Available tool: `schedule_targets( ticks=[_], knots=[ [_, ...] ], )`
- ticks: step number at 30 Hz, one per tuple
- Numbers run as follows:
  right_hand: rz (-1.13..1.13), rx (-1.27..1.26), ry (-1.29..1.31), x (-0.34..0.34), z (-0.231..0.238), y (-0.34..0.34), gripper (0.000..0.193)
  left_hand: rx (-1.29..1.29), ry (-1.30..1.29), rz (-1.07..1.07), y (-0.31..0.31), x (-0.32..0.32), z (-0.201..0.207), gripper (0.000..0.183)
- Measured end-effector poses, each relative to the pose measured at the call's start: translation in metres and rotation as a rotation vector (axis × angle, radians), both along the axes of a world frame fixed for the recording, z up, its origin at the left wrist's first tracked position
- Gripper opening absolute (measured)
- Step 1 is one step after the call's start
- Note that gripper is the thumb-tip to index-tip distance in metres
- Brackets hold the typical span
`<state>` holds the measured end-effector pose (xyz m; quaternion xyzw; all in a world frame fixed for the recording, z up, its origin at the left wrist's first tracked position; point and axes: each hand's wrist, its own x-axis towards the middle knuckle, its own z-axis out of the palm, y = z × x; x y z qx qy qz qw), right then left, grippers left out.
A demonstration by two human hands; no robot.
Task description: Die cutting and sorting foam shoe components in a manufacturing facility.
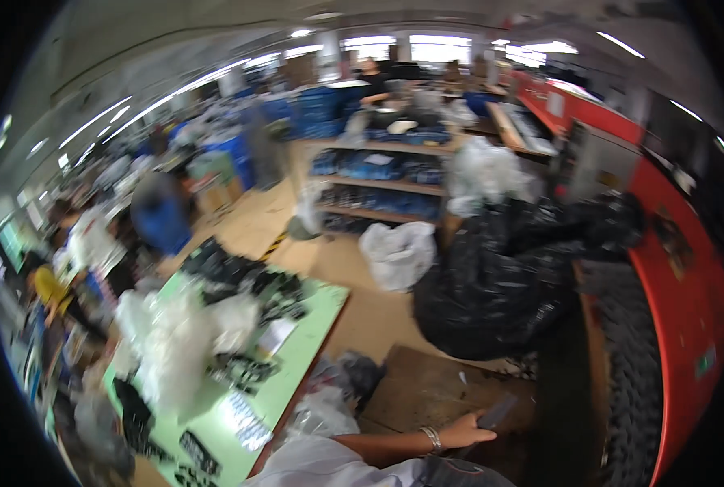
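Note:
My left hand [462,431], with a bracelet at the wrist, reaches rightward across the bottom of the head view. Its fingers are closed on a thin, greyish, flat strip [498,411] that juts out beyond them; what it is made of is hard to make out. Below the hand and strip lies a brown cardboard sheet [427,390]. Clear plastic bags [323,414] are bunched beside my forearm. My right hand does not show.
A green-topped table [321,312] at left bears clear plastic bags [179,349] and black pieces [272,288]. A large black plastic bag [500,284] bulges at right, near a red machine frame [678,308]. Shelves [386,183] with folded blue cloth stand ahead. People work farther off.

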<state>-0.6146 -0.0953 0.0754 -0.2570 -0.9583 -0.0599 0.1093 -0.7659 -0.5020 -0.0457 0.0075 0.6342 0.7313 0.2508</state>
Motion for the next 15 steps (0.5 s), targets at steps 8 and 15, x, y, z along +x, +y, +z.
schedule_targets(
  ticks=[8,15],
  knots=[
    [-0.289,0.047,0.082,0.010,-0.028,-0.001,0.066,-0.023,0.158,-0.261,0.025,-0.025,0.012,0.035],
    [-0.390,-0.087,-0.029,0.007,-0.020,-0.026,0.074,0.071,-0.025,-0.455,0.065,-0.018,0.043,0.029]
  ],
)
